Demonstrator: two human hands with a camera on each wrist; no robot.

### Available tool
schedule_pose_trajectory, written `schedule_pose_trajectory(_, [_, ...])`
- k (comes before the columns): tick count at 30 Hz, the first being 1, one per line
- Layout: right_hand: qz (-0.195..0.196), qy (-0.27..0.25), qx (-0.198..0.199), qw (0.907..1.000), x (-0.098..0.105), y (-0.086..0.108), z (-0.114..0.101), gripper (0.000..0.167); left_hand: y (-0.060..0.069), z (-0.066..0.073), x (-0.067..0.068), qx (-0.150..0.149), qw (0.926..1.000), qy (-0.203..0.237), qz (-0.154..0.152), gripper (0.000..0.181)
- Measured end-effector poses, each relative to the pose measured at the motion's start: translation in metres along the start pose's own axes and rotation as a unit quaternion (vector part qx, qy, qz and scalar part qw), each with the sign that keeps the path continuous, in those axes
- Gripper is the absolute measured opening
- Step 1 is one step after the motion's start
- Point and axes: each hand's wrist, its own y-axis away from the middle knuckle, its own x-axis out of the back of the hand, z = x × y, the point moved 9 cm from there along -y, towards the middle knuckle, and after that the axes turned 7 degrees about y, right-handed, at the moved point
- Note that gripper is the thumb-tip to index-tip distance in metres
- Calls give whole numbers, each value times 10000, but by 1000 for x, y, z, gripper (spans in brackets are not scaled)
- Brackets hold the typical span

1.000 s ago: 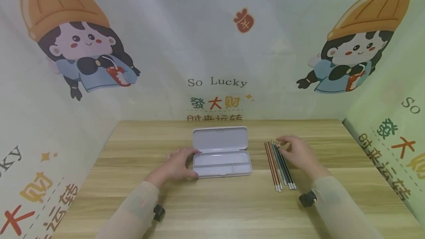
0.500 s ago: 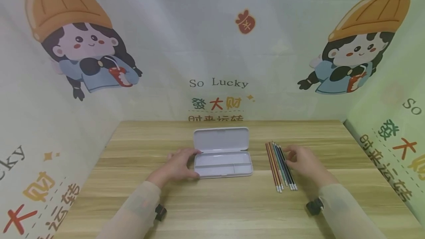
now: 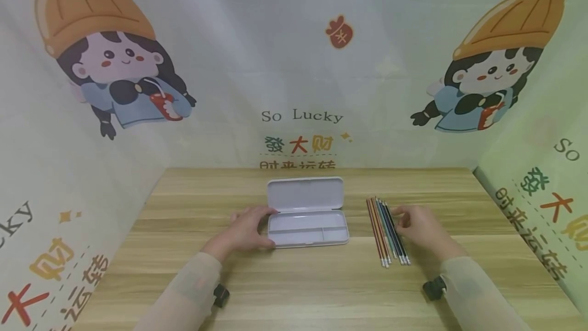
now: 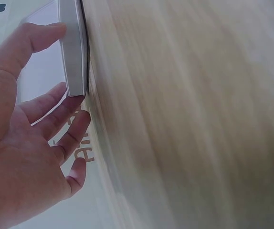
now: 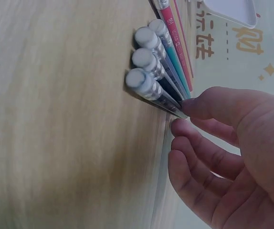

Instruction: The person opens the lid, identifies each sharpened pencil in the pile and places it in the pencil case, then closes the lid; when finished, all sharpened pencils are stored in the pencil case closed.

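Note:
An open pale pencil case (image 3: 299, 221) lies with its lid (image 3: 305, 194) tilted back. At its left end my left hand (image 3: 248, 230) grips it, thumb at the front corner and fingers near the hinge; the left wrist view shows the thumb against the case's side (image 4: 72, 52). Several pencils (image 3: 384, 231), red, orange, teal and dark, lie side by side right of the case, white erasers toward me. My right hand (image 3: 422, 228) is at their right edge, fingers loosely bent. In the right wrist view its thumb tip touches the outermost dark pencil (image 5: 163, 101).
The wooden table (image 3: 312, 285) runs back to a printed cloth backdrop (image 3: 303, 75), which also stands along both sides. A small black device (image 3: 221, 295) is on the left wrist and another (image 3: 434, 288) on the right.
My right hand has moved from the far ends of the pencils down to their right side, its fingers drawn closer together. My left hand and the case have stayed in place.

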Motion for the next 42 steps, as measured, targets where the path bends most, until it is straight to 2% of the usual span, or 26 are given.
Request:
schedule_pose_trajectory(8, [-237,55,-312,9992,0,1,1,42,-1,-2,-1,71,10000,48,-11,85])
schedule_pose_trajectory(12, [-279,132,-343,9989,0,2,1,45,-2,-3,-2,102,9999,49,-23,85])
schedule_pose_trajectory(20, [-312,319,-601,9972,0,4,9,38,-2,-3,-2,71,10000,-9,-28,85])
schedule_pose_trajectory(30, [-98,379,-925,9949,10,8,11,38,-2,-4,-3,75,10000,-8,-19,85])
schedule_pose_trajectory(35, [54,420,-778,9961,14,7,4,35,-2,-5,-3,97,9999,-18,-27,86])
schedule_pose_trajectory(42, [214,547,-282,9979,15,4,-16,32,0,-3,-3,114,9999,27,-35,85])
